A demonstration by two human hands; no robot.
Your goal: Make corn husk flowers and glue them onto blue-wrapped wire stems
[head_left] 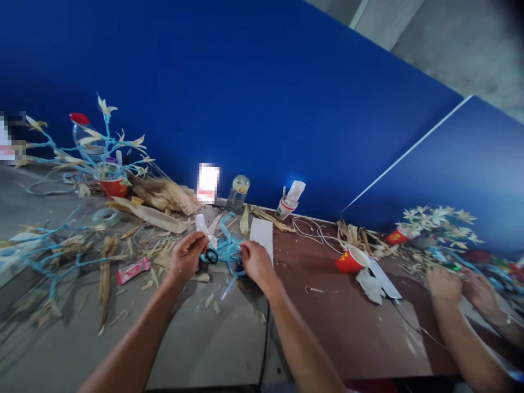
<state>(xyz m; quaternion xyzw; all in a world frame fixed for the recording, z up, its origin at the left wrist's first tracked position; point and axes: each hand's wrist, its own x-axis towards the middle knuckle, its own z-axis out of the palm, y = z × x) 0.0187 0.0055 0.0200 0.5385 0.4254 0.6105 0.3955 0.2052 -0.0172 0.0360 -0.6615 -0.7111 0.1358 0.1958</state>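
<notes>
My left hand (188,256) is closed, thumb and fingers pressed together; what it pinches is too small to make out. Just beside it are the black handle loops of scissors (212,256) and a crumpled white strip (201,224). Across from it my right hand (257,263) is also closed in a pinch at the edge of a tangle of light-blue ribbon-like strips (227,246). Whether its fingertips grip a strip cannot be seen clearly. Both hands are just above the grey table, with the blue tangle between them.
Blue-wrapped branches (76,266), dried husks (164,194), a pink packet (133,271) and a tape roll (105,216) lie left. A glass jar (238,194) stands behind. Rightward are a red paper cup (347,261), a phone-like slab (385,279) and another person's hands (444,285).
</notes>
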